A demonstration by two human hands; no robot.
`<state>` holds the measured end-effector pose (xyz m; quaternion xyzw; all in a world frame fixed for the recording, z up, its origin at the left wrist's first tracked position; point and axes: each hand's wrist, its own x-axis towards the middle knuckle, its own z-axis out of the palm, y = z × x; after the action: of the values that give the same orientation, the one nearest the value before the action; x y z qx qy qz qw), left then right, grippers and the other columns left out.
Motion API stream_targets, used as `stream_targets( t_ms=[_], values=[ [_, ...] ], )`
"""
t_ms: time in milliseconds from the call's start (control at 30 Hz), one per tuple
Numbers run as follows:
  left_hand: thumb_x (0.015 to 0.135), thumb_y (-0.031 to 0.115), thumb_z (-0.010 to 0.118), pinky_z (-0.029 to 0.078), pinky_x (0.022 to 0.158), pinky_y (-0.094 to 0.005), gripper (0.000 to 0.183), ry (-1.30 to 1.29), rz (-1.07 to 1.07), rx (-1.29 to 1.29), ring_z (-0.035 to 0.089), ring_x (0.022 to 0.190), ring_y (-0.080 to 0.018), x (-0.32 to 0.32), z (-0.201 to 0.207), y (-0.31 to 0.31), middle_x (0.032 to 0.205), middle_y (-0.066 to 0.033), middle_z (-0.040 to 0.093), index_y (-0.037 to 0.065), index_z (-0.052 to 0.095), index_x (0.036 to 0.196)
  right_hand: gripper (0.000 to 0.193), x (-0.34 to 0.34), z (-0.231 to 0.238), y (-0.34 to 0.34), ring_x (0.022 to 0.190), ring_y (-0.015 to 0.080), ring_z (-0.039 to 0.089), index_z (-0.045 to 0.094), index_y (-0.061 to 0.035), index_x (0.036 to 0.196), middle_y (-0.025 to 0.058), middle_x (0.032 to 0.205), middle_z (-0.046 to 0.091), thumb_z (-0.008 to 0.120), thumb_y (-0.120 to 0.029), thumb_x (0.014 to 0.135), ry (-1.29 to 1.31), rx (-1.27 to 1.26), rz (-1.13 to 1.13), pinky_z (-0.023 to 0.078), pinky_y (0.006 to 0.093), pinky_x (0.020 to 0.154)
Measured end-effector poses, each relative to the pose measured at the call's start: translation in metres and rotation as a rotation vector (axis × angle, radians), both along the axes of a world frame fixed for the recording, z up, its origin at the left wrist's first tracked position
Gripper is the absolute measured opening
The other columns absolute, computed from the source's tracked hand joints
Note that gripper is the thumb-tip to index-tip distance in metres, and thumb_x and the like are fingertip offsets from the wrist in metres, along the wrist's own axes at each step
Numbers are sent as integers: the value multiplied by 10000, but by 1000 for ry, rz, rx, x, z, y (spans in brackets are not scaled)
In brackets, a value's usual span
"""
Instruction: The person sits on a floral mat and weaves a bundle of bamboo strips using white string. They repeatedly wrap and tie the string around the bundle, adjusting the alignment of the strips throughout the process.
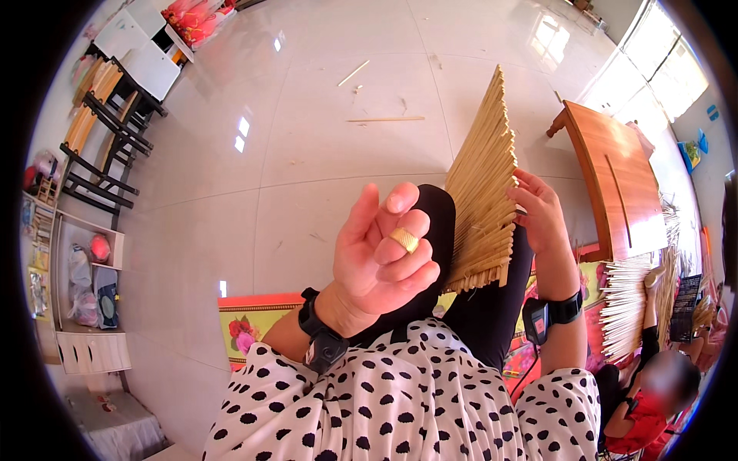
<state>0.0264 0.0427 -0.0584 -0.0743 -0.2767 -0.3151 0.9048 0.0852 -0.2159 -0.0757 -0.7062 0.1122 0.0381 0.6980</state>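
Reed panel stood between two hands, right fingers on its edge

The reed panel (478, 184), made of pale sticks lying side by side, rose over the gap between the dark-clad legs (437, 219). At its right edge the right hand (540, 207) held on, fingers bent and narrow, the tips touching the stick ends partway up. Any fingertips behind that edge were hidden.

Left of the panel and apart from it, the left hand (379, 250) was turned palm up, its fingers loosely curled with a gap at the thumb and nothing visible in the grasp; a wide gold-coloured band (405, 240) circled one finger.

The panel's far face could not be seen, and it covered part of the legs. Beyond it, loose sticks (384, 119) lay on the tiled floor (338, 154). To its right stood a brown wooden table (596, 154); below that, a spread of sticks (626, 300) lay near a person in red (639, 426), partly cut off by the dark rim. Well left of the panel, shelf contents (84, 288) were hard to make out.
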Motion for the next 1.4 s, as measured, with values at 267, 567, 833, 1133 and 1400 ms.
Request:
stream_targets(
  t_ms=[267, 567, 833, 1133, 1400],
  values=[
    [1082, 413, 257, 488, 673, -359, 457, 34, 91, 7, 491, 510, -155, 5, -6, 5, 1386, -70, 523, 138, 410, 1413, 521, -13, 2, 3, 1061, 178, 607, 627, -40, 1267, 121, 1174, 654, 718, -142, 765, -321, -821, -3, 528, 307, 770],
    [1033, 590, 196, 531, 677, -349, 697, -99, 269, 308, 591, 592, -199, -6, 8, -3, 1584, -231, 252, 140, 178, 1566, 329, -58, 39, 31, 898, 130, 651, 650, 14, 1195, 89, 1051, 695, 681, -77, 881, -385, -138, 119, 527, 262, 775],
    [845, 776, 493, 541, 659, -288, 1078, -378, 359, 925, 630, 986, -226, -27, 30, -12, 1505, -291, 361, 119, 45, 1573, 339, -81, 45, 49, 974, 189, 637, 670, -16, 1154, 96, 1081, 669, 760, -152, 857, -618, 26, 344, 501, 311, 857],
    [874, 641, 614, 555, 664, -305, 1036, -967, 824, 891, 679, 944, -257, -17, 8, -17, 1384, -277, 525, 3, 160, 1553, 296, -94, 48, 46, 941, 236, 651, 693, -11, 1086, 118, 995, 674, 776, -139, 833, -623, -26, 339, 507, 338, 847],
    [899, 559, 635, 587, 708, -321, 939, -994, 834, 867, 712, 895, -282, -9, 5, -13, 1328, -241, 584, 3, 232, 1540, 337, -90, 38, 44, 952, 252, 651, 696, -6, 1088, 98, 958, 688, 806, -139, 798, -767, -17, 300, 515, 351, 842]
  ],
)
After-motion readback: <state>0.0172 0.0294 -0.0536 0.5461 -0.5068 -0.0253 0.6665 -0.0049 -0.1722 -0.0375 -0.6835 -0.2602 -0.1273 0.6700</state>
